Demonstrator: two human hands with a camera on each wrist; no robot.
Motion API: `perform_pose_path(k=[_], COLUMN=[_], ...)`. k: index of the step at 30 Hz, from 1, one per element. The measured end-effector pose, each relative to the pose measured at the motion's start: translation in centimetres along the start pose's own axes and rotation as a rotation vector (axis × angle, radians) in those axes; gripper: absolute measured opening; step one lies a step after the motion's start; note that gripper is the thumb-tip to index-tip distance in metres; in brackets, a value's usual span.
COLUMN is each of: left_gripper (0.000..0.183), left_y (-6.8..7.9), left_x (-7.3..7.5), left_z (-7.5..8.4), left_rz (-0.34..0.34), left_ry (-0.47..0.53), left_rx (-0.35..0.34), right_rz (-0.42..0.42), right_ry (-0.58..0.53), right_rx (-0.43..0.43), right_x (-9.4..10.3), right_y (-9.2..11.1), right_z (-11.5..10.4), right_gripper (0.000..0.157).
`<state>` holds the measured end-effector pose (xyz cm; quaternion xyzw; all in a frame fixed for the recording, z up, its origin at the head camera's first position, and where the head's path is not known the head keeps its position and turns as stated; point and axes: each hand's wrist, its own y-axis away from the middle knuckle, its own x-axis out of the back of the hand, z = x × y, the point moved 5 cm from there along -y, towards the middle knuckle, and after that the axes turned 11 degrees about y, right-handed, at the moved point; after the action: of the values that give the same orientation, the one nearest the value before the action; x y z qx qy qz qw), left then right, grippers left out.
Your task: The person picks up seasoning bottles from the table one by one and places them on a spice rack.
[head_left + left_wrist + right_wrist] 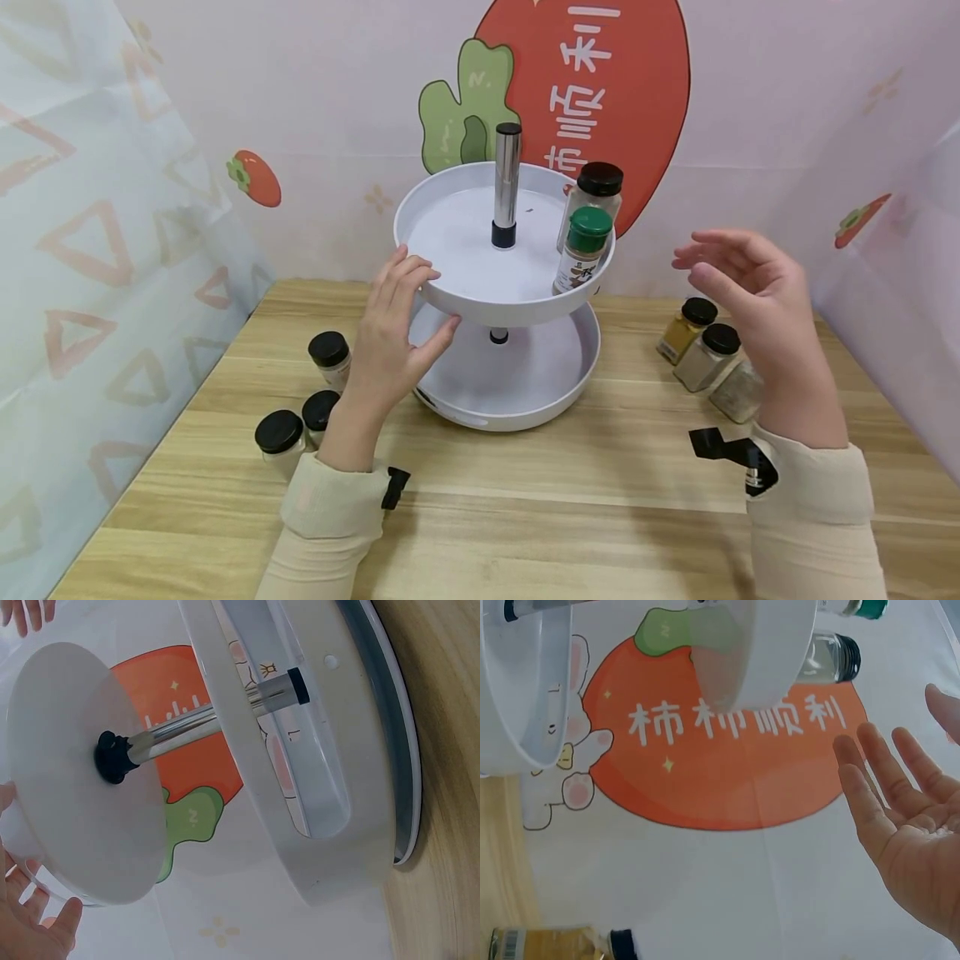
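Note:
A white two-tier round rack [506,313] with a metal post stands on the wooden table. My left hand [390,333] holds the upper tray's left rim, fingers over the edge and thumb by its lower side. In the left wrist view, the fingers [35,904] reach round the same rim. On the upper tray's right side stand a green-capped spice jar [579,250] and, behind it, a black-capped jar [597,196]. My right hand [765,283] hovers in the air right of the rack, holding nothing, its fingers loosely bent in the right wrist view.
On the right of the table are a yellow spice jar [684,332], a black-capped jar [707,360] and another jar [738,392] partly behind my right wrist. Left of the rack, black-capped jars [330,360] stand beside my left forearm. Printed cloth [337,100] hangs behind.

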<state>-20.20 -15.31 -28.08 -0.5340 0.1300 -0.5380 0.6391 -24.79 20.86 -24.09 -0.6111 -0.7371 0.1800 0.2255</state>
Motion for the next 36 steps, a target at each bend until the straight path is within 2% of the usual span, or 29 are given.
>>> perform_pose_path(k=[14,22,31,36], left_gripper=[0.048,0.048,0.049,0.049], left_y=[0.0,0.0,0.0,0.0], left_x=[0.0,0.0,-0.1,-0.1], left_z=[0.1,0.1,0.1,0.0], left_rz=[0.003,0.002,-0.001,-0.005], left_ry=[0.002,-0.001,-0.01,-0.013], left_rx=[-0.017,-0.006,-0.004,0.0], right_rz=[0.038,0.116,0.185,0.249], right_ry=[-0.15,-0.197,-0.306,-0.289], right_rx=[0.013,-0.013,-0.006,-0.016], right_x=[3.1,4.8,6.6,7.6], right_y=[3.1,4.1,4.8,5.2], right_z=[2.3,2.4,2.9,3.1], right_gripper=[0.035,0.035,0.034,0.034])
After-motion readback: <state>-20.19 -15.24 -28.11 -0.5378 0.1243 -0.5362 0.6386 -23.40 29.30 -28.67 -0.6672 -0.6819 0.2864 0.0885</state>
